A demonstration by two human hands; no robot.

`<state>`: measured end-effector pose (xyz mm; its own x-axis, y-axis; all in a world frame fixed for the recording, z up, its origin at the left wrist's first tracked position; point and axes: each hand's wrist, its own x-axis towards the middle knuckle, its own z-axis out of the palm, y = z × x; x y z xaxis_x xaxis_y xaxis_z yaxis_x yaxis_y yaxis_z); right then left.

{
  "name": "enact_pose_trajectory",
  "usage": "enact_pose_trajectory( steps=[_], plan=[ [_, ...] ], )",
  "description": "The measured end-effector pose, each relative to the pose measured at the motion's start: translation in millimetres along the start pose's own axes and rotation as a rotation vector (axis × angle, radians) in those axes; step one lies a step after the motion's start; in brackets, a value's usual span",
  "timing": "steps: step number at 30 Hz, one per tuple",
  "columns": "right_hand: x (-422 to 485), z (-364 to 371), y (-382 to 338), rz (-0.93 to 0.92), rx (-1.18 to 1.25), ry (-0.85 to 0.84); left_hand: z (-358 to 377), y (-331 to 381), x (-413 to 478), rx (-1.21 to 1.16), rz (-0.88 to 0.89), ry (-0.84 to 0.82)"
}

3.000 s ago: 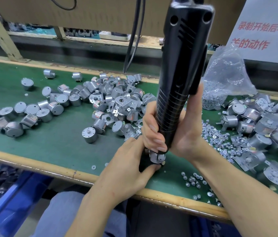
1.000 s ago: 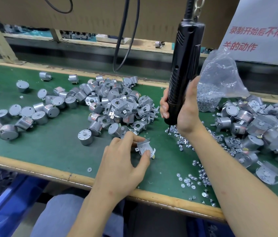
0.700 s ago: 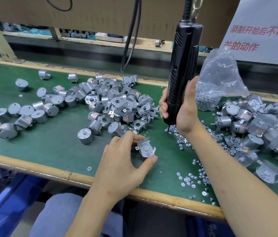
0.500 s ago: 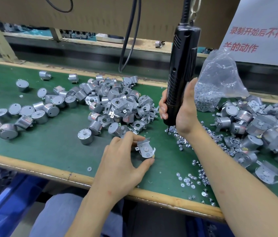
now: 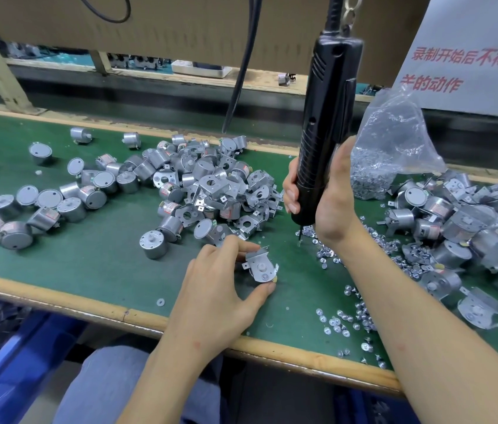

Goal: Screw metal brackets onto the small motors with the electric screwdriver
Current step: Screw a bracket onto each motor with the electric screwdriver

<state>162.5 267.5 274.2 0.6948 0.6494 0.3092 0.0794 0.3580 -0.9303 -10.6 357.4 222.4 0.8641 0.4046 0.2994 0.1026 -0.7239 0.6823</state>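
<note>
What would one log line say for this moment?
left hand: holds bracketed motor | right hand: grips electric screwdriver | bit: at loose screws

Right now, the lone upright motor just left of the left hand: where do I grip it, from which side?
Grip the motor by its round side wall, coming from above. It stands on end, shaft up, so the wall is exposed. The mat is bare to its left and front, while the pile crowds its back right.

place: factory assembly bench | cues: green mat [image 5: 88,264], motor heaps [image 5: 208,185], hung screwdriver [image 5: 324,117]
</note>
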Motion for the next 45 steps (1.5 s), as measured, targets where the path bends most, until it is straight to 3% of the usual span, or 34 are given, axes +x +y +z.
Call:
enact_pose_trajectory(
  steps=[36,45],
  plan=[
    [-1.8,-0.7,-0.9,0.023,-0.044,0.055,3.4,-5.7,1.0,0.042,0.027,-0.005],
    [-3.8,6.1,-12.7,0.018,0.046,-0.02,2.3,-5.5,1.2,0.058,0.066,-0.001]
  ],
)
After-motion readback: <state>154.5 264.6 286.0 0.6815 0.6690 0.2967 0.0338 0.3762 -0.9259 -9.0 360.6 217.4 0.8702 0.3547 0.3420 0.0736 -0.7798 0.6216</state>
